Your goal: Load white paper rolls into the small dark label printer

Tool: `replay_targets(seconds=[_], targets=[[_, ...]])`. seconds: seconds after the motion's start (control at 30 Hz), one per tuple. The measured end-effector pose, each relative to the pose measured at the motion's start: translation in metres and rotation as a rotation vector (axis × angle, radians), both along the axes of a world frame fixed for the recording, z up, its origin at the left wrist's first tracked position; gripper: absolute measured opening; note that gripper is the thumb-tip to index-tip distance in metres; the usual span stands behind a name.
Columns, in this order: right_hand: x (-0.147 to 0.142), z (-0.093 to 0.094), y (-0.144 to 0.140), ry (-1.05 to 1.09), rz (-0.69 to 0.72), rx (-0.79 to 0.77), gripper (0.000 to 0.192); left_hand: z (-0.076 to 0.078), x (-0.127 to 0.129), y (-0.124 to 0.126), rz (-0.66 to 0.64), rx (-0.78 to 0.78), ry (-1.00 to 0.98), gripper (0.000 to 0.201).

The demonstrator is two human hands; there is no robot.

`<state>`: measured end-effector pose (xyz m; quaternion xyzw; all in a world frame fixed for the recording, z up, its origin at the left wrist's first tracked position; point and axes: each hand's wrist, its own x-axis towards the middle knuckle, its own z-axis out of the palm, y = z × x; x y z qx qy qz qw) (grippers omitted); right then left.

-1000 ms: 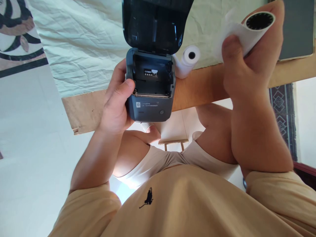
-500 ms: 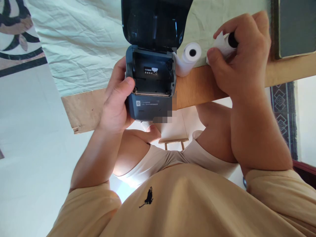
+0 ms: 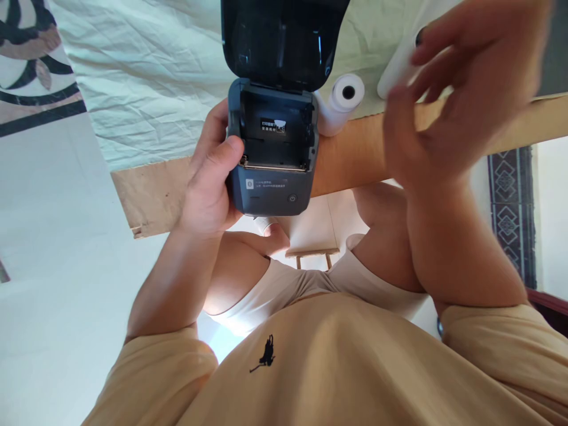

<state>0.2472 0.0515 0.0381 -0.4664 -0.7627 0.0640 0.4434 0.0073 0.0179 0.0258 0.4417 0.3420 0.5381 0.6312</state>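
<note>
A left hand (image 3: 209, 180) grips an open printer (image 3: 270, 204) at upper center while the blurred right hand (image 3: 470, 106), fingers parted, hangs by a paper roll (image 3: 396, 66) upper right, contact unclear.

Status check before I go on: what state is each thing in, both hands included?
Portable printer: held, roll bay exposed.
Printer lid: swung open.
Left hand: gripping the printer's left side, thumb on its edge.
Right hand: blurred, thumb and fingers apart.
White roll by the right hand: partly hidden; contact unclear.
White roll beside the printer: core end facing up.
Pale green cloth: wrinkled.
</note>
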Motion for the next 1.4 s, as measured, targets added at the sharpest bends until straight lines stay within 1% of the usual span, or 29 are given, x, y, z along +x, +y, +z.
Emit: replay_targets(seconds=[0.03,0.07,0.13,0.17,0.2,0.27,0.33,0.4,0.5,0.57,0.63,0.67,0.73,0.83,0.9,1.0,1.1,1.17,1.27,1.33,1.4], targets=[[-0.006,0.000,-0.002,0.009,0.063,-0.051,0.029,-0.001,0.000,0.001,0.006,0.001,0.005,0.049],[-0.012,-0.002,-0.004,-0.008,0.113,-0.122,0.039,-0.003,0.000,0.002,0.019,0.007,0.007,0.050],[-0.021,-0.005,-0.004,-0.074,0.141,-0.257,0.057,-0.009,-0.001,0.006,0.047,0.022,0.008,0.054],[-0.024,-0.007,-0.003,-0.104,0.135,-0.299,0.060,-0.012,-0.001,0.008,0.058,0.029,0.004,0.056],[-0.025,-0.008,-0.002,-0.131,0.121,-0.315,0.056,-0.015,-0.002,0.010,0.056,0.033,0.003,0.058],[-0.026,-0.010,-0.001,-0.169,0.103,-0.281,0.040,-0.019,-0.003,0.012,0.052,0.030,0.006,0.061],[-0.025,-0.010,-0.001,-0.165,0.110,-0.235,0.025,-0.020,-0.003,0.011,0.044,0.039,0.011,0.062],[-0.025,-0.010,-0.002,-0.151,0.105,-0.210,0.018,-0.017,-0.002,0.009,0.040,0.049,0.017,0.060],[-0.024,-0.010,-0.002,-0.133,0.088,-0.178,0.020,-0.010,0.000,0.004,0.041,0.050,0.015,0.053],[-0.024,-0.010,-0.002,-0.118,0.113,-0.169,0.029,-0.008,0.000,0.003,0.044,0.040,0.014,0.050],[-0.023,-0.009,-0.003,-0.111,0.152,-0.179,0.038,-0.009,-0.002,0.004,0.035,0.035,0.017,0.051],[-0.023,-0.009,-0.004,-0.114,0.168,-0.192,0.040,-0.011,-0.003,0.006,0.024,0.047,0.013,0.054],[-0.024,-0.008,-0.005,-0.132,0.159,-0.219,0.035,-0.015,-0.005,0.009,0.011,0.068,0.011,0.059],[-0.024,-0.007,-0.007,-0.166,0.077,-0.226,0.021,-0.019,-0.006,0.011,0.004,0.080,0.020,0.062],[-0.022,-0.007,-0.006,-0.175,0.052,-0.209,0.022,-0.018,-0.005,0.010,0.027,0.058,0.034,0.059],[-0.019,-0.007,-0.005,-0.121,0.145,-0.191,0.036,-0.014,-0.002,0.007,0.053,0.043,0.051,0.055],[-0.017,-0.005,-0.005,-0.089,0.242,-0.228,0.045,-0.013,-0.002,0.008,0.037,0.040,0.051,0.054],[-0.017,-0.005,-0.006,-0.126,0.224,-0.244,0.039,-0.016,-0.004,0.011,0.031,0.039,0.043,0.058],[-0.017,-0.006,-0.005,-0.168,0.135,-0.232,0.028,-0.022,-0.006,0.015,0.023,0.069,0.032,0.067],[-0.017,-0.006,-0.005,-0.136,0.154,-0.228,0.034,-0.023,-0.007,0.016,0.018,0.073,0.033,0.066],[-0.016,-0.006,-0.006,-0.062,0.247,-0.258,0.049,-0.023,-0.007,0.015,0.021,0.069,0.041,0.063]])
